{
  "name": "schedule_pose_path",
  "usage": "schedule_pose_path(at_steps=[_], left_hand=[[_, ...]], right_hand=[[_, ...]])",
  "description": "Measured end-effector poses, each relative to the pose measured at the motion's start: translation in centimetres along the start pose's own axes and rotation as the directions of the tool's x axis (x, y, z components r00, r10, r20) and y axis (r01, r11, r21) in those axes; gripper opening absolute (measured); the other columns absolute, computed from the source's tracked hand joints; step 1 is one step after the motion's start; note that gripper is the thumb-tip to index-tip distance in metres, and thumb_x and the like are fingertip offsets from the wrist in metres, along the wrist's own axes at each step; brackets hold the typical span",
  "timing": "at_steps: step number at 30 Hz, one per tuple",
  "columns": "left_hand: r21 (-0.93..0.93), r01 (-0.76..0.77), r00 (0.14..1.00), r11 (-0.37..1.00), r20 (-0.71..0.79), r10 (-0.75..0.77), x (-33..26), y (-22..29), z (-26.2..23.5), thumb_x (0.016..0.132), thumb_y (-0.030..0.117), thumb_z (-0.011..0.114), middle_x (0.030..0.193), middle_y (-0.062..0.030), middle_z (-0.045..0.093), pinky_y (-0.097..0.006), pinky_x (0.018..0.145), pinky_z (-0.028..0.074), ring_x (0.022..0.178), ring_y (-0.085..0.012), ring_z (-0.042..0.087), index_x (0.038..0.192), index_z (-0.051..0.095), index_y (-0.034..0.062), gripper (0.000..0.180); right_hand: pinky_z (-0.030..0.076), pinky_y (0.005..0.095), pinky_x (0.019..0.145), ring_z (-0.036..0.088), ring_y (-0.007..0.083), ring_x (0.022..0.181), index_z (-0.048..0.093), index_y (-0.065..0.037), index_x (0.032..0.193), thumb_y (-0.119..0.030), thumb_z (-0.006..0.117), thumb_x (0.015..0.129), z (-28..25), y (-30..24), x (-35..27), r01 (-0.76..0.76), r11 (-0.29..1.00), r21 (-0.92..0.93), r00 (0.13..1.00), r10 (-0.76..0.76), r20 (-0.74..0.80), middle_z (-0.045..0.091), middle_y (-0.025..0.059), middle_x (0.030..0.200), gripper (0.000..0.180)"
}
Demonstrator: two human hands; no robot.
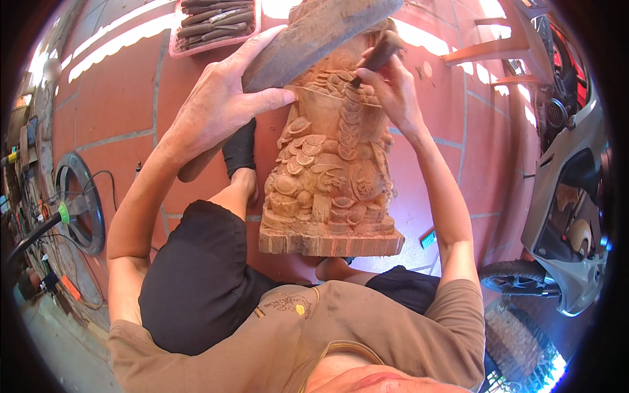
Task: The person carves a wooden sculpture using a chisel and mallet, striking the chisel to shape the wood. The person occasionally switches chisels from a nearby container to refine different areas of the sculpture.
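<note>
A reddish wood carving (331,177), covered in relief coins and rounded shapes, stands upright on the tiled floor between my knees. My left hand (219,105) grips a heavy dark wooden mallet (314,36), raised over the top of the carving. My right hand (393,85) pinches a dark-handled chisel (373,60), its tip set against the column of coins near the carving's upper part.
A pink tray (213,26) of several chisels lies at the top left on the red tile floor (111,92). A round fan with cables (78,203) stands at the left. A motor scooter (570,216) is parked at the right, and a small green object (428,238) lies on the floor.
</note>
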State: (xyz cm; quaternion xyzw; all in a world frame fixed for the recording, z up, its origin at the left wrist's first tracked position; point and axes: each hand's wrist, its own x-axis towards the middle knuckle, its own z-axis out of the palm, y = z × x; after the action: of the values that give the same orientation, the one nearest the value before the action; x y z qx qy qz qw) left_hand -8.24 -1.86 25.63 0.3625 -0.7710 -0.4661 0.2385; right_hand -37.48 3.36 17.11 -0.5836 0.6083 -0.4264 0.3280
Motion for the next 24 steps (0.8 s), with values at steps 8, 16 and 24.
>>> schedule_pose_path(at_steps=[8,16,24], left_hand=[[0.035,0.092,0.995,0.995,-0.035,-0.09,-0.2,0.3,0.1,0.082,0.031,0.078,0.099,-0.0136,0.07,-0.036,0.086,0.051,0.091,-0.0189,0.065,0.123,0.056,-0.0019,0.057],[0.008,0.096,0.995,0.995,-0.033,-0.095,-0.4,0.9,0.4,0.082,0.029,0.078,0.1,-0.013,0.069,-0.034,0.085,0.051,0.091,-0.0171,0.064,0.124,0.056,-0.0013,0.056],[-0.086,0.053,0.989,0.995,-0.133,-0.064,-0.8,1.6,0.3,0.084,0.027,0.078,0.105,-0.011,0.068,-0.032,0.088,0.051,0.095,-0.0162,0.063,0.125,0.055,-0.0009,0.055]], right_hand=[[0.054,0.0301,0.084,0.065,0.0132,0.097,0.057,-0.001,0.12,-0.013,0.069,0.093,-1.5,-1.9,-0.7,-0.079,0.988,0.132,0.995,0.071,0.068,0.067,0.0056,0.102,0.032],[0.053,0.0293,0.084,0.064,0.0126,0.094,0.058,-0.002,0.12,-0.016,0.069,0.093,-0.1,-2.5,0.2,-0.025,1.0,0.019,0.988,0.021,0.151,0.069,0.005,0.098,0.033],[0.053,0.034,0.085,0.066,0.0141,0.093,0.058,-0.005,0.121,-0.019,0.071,0.091,0.9,-3.6,1.3,0.012,0.975,-0.221,0.977,0.036,0.209,0.07,0.0081,0.098,0.036]])
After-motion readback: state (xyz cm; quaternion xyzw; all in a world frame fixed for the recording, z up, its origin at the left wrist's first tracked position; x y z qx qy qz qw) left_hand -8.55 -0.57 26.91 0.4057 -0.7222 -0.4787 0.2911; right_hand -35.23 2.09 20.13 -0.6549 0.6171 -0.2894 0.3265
